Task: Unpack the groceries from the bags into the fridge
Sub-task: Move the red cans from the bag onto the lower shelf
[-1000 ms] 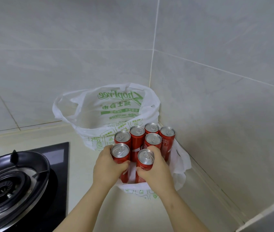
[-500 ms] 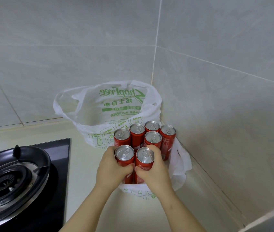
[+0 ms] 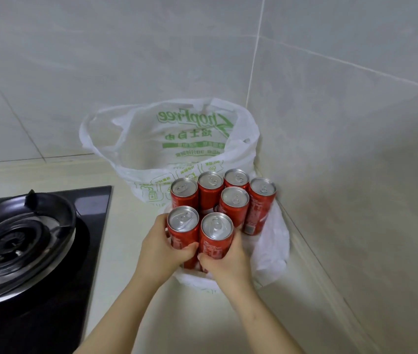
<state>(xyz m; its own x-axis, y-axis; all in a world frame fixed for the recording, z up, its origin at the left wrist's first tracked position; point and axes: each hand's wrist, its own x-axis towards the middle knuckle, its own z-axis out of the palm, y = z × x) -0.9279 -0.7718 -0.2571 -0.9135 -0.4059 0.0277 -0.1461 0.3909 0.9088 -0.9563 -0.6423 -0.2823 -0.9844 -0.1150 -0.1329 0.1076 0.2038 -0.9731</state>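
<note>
The left hand (image 3: 162, 251) and right hand (image 3: 225, 261) sit side by side, each wrapped round one upright can: the left can (image 3: 183, 221) and the right can (image 3: 216, 228), touching. Just behind the grip five more cans (image 3: 234, 199) stand packed together, all inside the bag (image 3: 151, 154), whose open mouth rises further behind. Well left of the grip the stove (image 3: 24, 238) sits in the counter (image 3: 126, 226). A wall (image 3: 343, 162) runs near on the right, meeting another behind the bag
</note>
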